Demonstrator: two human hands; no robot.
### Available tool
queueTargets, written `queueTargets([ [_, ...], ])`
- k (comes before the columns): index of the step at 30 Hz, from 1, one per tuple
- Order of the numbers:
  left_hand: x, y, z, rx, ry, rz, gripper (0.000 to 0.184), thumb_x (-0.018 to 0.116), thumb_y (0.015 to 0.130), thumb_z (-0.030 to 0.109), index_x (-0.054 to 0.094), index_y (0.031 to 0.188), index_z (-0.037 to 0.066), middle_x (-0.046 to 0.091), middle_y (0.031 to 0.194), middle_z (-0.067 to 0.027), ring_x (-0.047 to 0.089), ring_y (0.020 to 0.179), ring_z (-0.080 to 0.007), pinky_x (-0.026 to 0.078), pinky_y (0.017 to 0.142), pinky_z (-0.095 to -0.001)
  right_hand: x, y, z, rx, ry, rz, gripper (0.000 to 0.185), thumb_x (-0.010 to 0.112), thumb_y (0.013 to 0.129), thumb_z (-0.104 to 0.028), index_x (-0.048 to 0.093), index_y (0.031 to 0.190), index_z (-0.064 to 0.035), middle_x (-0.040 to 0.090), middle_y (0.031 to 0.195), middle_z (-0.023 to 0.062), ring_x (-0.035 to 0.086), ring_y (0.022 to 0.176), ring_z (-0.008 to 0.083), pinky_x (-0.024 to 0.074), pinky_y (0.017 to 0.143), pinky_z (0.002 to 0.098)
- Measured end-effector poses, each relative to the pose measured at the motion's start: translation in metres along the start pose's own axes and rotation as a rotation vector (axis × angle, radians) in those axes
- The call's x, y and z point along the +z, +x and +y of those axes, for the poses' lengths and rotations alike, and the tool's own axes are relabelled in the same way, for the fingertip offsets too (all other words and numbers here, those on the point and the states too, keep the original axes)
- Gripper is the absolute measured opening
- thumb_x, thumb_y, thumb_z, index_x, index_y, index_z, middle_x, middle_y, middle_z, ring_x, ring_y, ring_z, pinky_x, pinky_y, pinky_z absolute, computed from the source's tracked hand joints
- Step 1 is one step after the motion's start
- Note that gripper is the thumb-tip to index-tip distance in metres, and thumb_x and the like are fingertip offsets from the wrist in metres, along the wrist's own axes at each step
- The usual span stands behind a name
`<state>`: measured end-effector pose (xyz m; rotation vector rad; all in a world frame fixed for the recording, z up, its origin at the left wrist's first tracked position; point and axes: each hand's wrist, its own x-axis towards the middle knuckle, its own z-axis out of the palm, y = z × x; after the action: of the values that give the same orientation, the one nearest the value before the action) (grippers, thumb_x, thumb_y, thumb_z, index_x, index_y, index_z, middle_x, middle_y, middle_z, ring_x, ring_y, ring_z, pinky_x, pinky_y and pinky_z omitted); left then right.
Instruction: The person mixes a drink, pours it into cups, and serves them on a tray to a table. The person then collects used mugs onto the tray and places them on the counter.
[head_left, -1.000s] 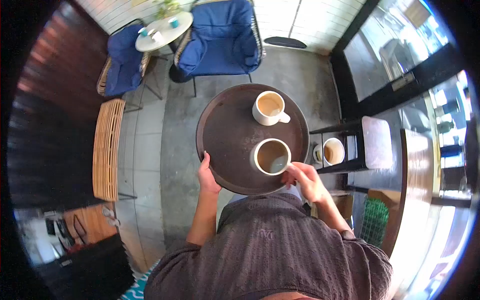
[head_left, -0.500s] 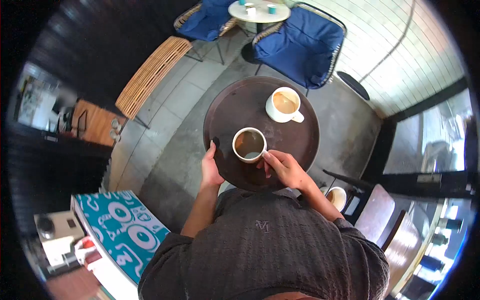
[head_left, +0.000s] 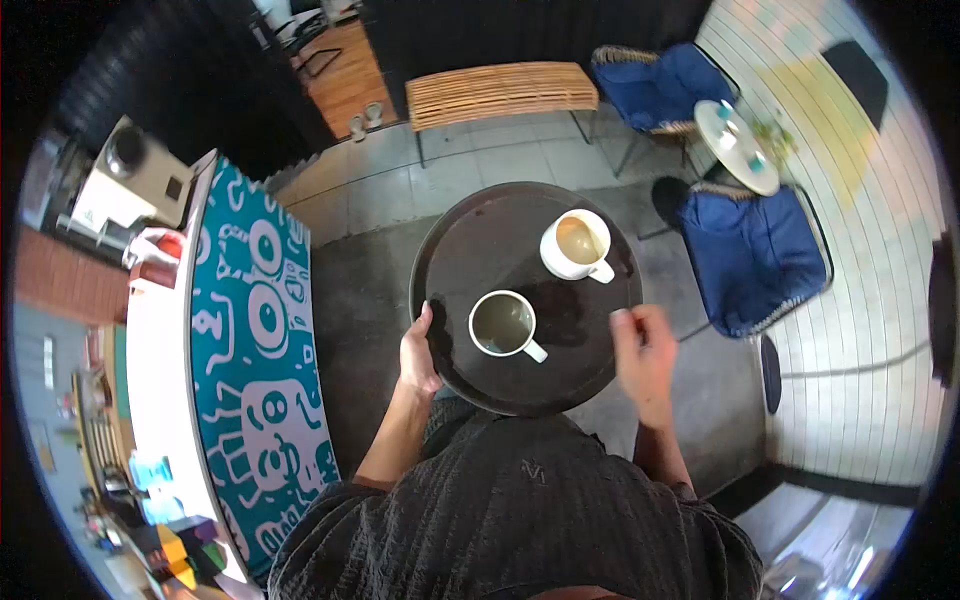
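Note:
A round dark brown tray is held in front of me. My left hand grips its left edge, thumb on the rim and the fingers hidden beneath. Two white mugs stand upright on it. The nearer mug contains a dark drink, its handle pointing to the lower right. Farther back on the right, the other mug holds a light brown, milky drink. My right hand is at the tray's right edge, holding no mug, thumb apart from its bent fingers. Contact with the rim cannot be made out.
A counter with a teal patterned front stands on my left, bearing a machine. Ahead is a slatted bench. To the right are blue cushioned chairs and a small round table with cups.
My right hand has let go of the nearer mug's handle and moved right to the tray's edge. My view has turned left, bringing the counter and bench more into sight.

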<state>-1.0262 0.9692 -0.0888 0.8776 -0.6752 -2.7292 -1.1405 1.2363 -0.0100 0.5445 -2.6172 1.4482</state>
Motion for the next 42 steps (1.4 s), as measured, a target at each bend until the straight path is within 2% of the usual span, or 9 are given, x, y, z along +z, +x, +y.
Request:
queueTargets([
  [5, -0.039, -0.008, 0.062, 0.107, -0.118, 0.035, 0.046, 0.042, 0.1, 0.035, 0.05, 0.13, 0.001, 0.057, 0.129, -0.014, 0.055, 0.118, -0.0296, 0.042, 0.102, -0.0433, 0.074, 0.088, 0.036, 0.039, 0.131, 0.241, 0.026, 0.063, 0.092, -0.027, 0.059, 0.101, -0.0027, 0.064, 0.096, 0.0074, 0.058, 0.087, 0.0142, 0.044, 0.074, 0.0252],
  [7, -0.055, -0.009, 0.094, 0.125, -0.161, 0.083, 0.046, 0.042, 0.1, 0.036, 0.051, 0.129, 0.001, 0.058, 0.127, -0.0139, 0.055, 0.117, -0.0293, 0.042, 0.102, -0.0428, 0.114, 0.117, 0.002, 0.468, 0.378, -0.114, 0.037, 0.055, 0.096, -0.036, 0.059, 0.109, -0.0013, 0.061, 0.109, 0.0078, 0.055, 0.097, 0.014, 0.0426, 0.081, 0.0277],
  [13, -0.106, -0.005, 0.207, 0.284, -0.139, 0.204, 0.046, 0.044, 0.099, 0.036, 0.052, 0.128, 0.001, 0.059, 0.127, -0.0138, 0.056, 0.117, -0.0298, 0.043, 0.101, -0.0424, 0.271, 0.175, -0.068, 0.143, 0.36, -0.397, 0.051, 0.053, 0.097, -0.043, 0.054, 0.126, -0.0012, 0.059, 0.121, 0.0094, 0.052, 0.116, 0.0187, 0.0352, 0.102, 0.0316],
  [15, -0.129, -0.004, 0.239, 0.255, -0.229, 0.08, 0.046, 0.045, 0.099, 0.037, 0.053, 0.127, 0.002, 0.06, 0.125, -0.014, 0.058, 0.114, -0.0295, 0.045, 0.099, -0.0431, 0.31, 0.189, -0.102, 0.238, 0.422, -0.499, 0.056, 0.056, 0.095, -0.042, 0.051, 0.132, -0.0005, 0.054, 0.131, 0.0121, 0.045, 0.126, 0.0191, 0.0297, 0.107, 0.032],
  [18, -0.152, 0.006, 0.285, 0.282, -0.272, 0.14, 0.045, 0.047, 0.098, 0.038, 0.054, 0.126, 0.003, 0.061, 0.122, -0.0138, 0.059, 0.111, -0.029, 0.047, 0.097, -0.0441, 0.363, 0.206, -0.138, 0.392, 0.572, -0.595, 0.064, 0.06, 0.092, -0.042, 0.045, 0.138, 0.0004, 0.048, 0.139, 0.0138, 0.039, 0.133, 0.0202, 0.0236, 0.111, 0.0329],
  [27, -0.17, 0.075, 0.382, 0.362, -0.33, 0.21, 0.042, 0.044, 0.1, 0.035, 0.054, 0.123, 0.001, 0.063, 0.119, -0.015, 0.062, 0.105, -0.0285, 0.051, 0.092, -0.0418, 0.487, 0.3, -0.185, 0.342, 0.562, -0.753, 0.074, 0.064, 0.088, -0.043, 0.041, 0.139, 0.0055, 0.046, 0.14, 0.0144, 0.036, 0.135, 0.0214, 0.0222, 0.112, 0.0318],
  [33, -0.151, 0.166, 0.444, 0.449, -0.339, 0.267, 0.041, 0.044, 0.1, 0.034, 0.055, 0.122, 0.001, 0.063, 0.118, -0.0143, 0.063, 0.103, -0.0283, 0.05, 0.091, -0.0411, 0.577, 0.414, -0.19, 0.106, 0.553, -0.853, 0.049, 0.056, 0.097, -0.03, 0.051, 0.131, 0.0034, 0.057, 0.123, 0.0071, 0.048, 0.118, 0.0143, 0.0331, 0.103, 0.0252],
  [36, -0.132, 0.211, 0.483, 0.462, -0.334, 0.299, 0.04, 0.045, 0.1, 0.033, 0.055, 0.122, 0.001, 0.064, 0.118, -0.0135, 0.063, 0.103, -0.028, 0.05, 0.092, -0.0406, 0.616, 0.472, -0.195, 0.061, 0.661, -0.892, 0.031, 0.048, 0.101, -0.021, 0.058, 0.119, 0.0012, 0.059, 0.103, -0.0029, 0.05, 0.098, 0.0062, 0.0379, 0.09, 0.0208],
  [42, -0.088, 0.28, 0.563, 0.716, -0.348, 0.207, 0.041, 0.044, 0.1, 0.032, 0.053, 0.126, 0.002, 0.062, 0.12, -0.0144, 0.061, 0.108, -0.0282, 0.049, 0.095, -0.0406, 0.668, 0.565, -0.236, 0.046, 0.704, -0.826, 0.032, 0.049, 0.101, -0.025, 0.06, 0.115, 0.0012, 0.059, 0.101, -0.0028, 0.049, 0.095, 0.0064, 0.0377, 0.087, 0.0206],
])
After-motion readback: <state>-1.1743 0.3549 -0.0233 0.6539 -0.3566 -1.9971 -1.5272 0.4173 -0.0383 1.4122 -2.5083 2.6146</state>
